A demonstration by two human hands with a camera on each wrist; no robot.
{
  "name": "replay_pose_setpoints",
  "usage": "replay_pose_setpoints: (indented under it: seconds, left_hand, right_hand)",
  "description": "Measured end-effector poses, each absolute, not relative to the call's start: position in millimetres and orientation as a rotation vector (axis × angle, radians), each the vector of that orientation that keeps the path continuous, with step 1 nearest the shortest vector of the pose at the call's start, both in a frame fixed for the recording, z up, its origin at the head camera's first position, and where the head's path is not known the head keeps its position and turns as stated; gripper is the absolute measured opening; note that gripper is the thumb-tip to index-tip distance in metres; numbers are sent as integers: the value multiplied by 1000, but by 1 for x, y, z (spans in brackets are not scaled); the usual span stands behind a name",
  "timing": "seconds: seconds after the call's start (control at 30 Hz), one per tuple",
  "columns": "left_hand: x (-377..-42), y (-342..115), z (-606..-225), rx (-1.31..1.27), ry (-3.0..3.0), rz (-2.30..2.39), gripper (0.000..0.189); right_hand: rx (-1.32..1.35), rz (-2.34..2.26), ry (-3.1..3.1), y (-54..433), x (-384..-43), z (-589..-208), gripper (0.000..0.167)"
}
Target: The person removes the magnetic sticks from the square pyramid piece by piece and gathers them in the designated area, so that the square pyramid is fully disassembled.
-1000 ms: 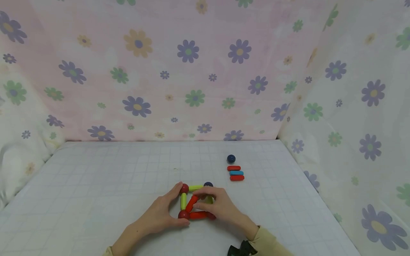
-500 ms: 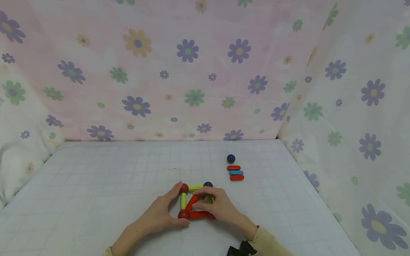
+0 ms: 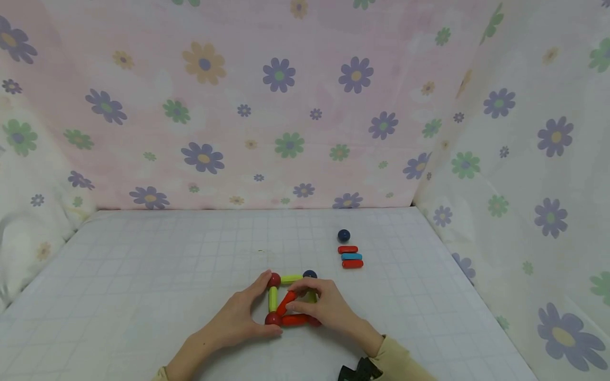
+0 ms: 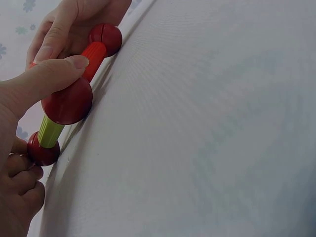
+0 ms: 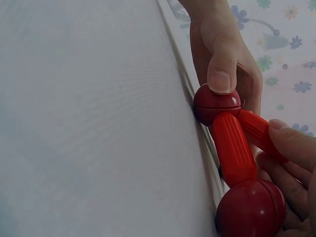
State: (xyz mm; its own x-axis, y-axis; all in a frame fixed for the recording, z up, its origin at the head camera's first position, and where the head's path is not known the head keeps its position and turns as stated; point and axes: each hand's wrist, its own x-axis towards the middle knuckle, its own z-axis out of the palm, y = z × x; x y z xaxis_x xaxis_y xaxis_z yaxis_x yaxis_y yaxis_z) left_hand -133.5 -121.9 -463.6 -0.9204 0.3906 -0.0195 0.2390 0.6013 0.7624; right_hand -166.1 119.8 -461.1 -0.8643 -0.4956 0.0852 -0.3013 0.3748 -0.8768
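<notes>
A square frame of balls and rods lies on the table. Its left side is a yellow-green rod (image 3: 273,299) between a far red ball (image 3: 274,280) and a near red ball (image 3: 273,319). My left hand (image 3: 238,317) grips this side, thumb on the near ball and fingers at the far one. My right hand (image 3: 331,304) pinches a red rod (image 5: 256,129) that slants up from the near-left ball. Another red rod (image 3: 294,319) forms the front side, ending in a red ball (image 5: 252,210) at the near right. A dark blue ball (image 3: 310,274) marks the far-right corner; the right side is partly hidden.
Behind and right of the frame lie a loose dark blue ball (image 3: 344,236), two red rods (image 3: 352,264) and a blue rod (image 3: 351,257). A black object (image 3: 360,369) shows by the right sleeve. Flowered cloth (image 3: 238,132) walls the white table (image 3: 167,254).
</notes>
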Motion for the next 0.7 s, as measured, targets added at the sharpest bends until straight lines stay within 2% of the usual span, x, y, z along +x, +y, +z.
replay_pose_setpoints:
  seconds: [0.4,0.7]
  left_hand:
    - [-133,-122,-464,524,2636,1223,115]
    - [-133,-122,-464,531,2631,1233,115]
  right_hand:
    - [-730,-1533,2396,121,-166,-461,20]
    - [-746,-1520,2382,122,-167,-462,26]
